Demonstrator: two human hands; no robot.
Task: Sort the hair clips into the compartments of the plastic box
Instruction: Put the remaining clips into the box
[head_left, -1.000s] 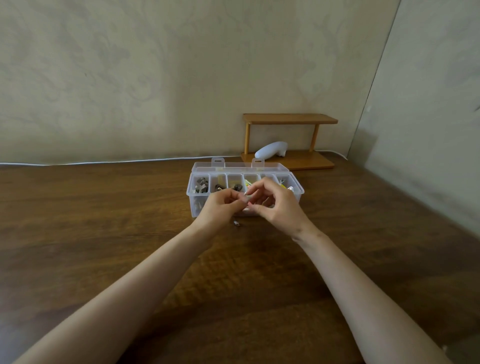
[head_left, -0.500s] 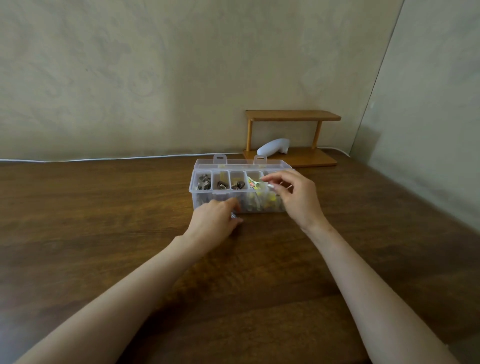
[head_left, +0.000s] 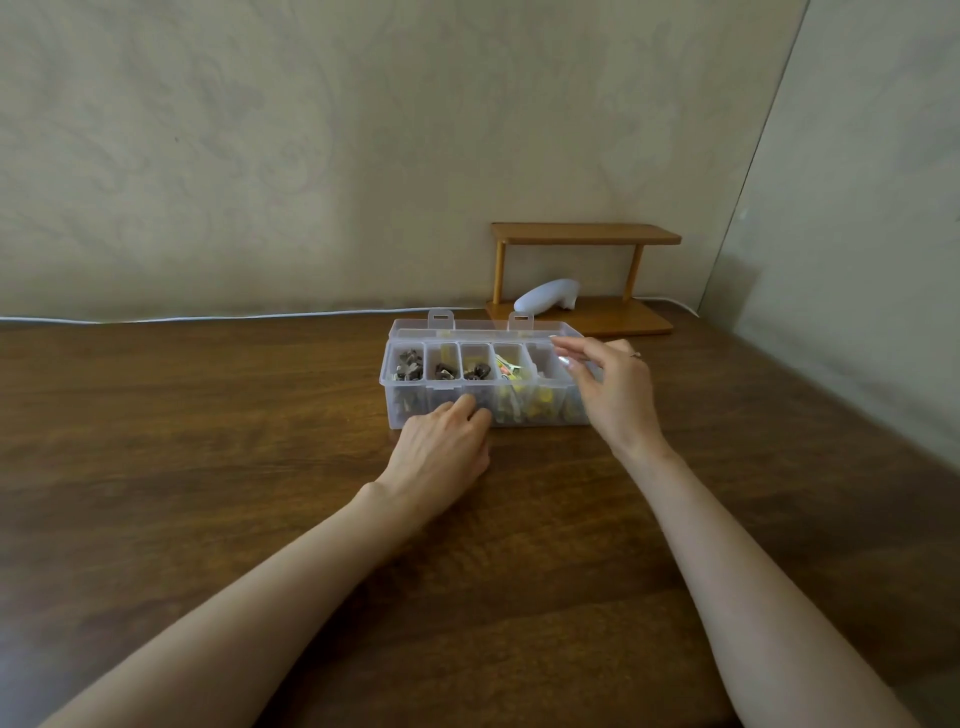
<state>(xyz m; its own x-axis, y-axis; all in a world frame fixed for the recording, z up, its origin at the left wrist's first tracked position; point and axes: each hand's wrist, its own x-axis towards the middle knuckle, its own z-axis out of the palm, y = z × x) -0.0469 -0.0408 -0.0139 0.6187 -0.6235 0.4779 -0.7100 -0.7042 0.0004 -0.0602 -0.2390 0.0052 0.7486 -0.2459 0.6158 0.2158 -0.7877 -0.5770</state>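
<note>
I see the plastic box (head_left: 415, 410) lying open on the table (head_left: 208, 441), its lid tipped back. My left hand (head_left: 441, 457) rests on the table against the box's front wall, fingers (head_left: 470, 408) curled together; whether they pinch anything I cannot tell. My right hand (head_left: 613, 395) hovers over the box's right end, thumb and forefinger nearly closed, perhaps on something tiny. Dark hair clips (head_left: 408, 364) fill the box's left compartments, yellow ones (head_left: 511, 371) the middle.

Clear plastic box (head_left: 415, 410) open on worktop, lid back toward 12 o'clock; dark hair clips (head_left: 408, 364) in left compartments, yellow clips (head_left: 506, 370) right of them
</note>
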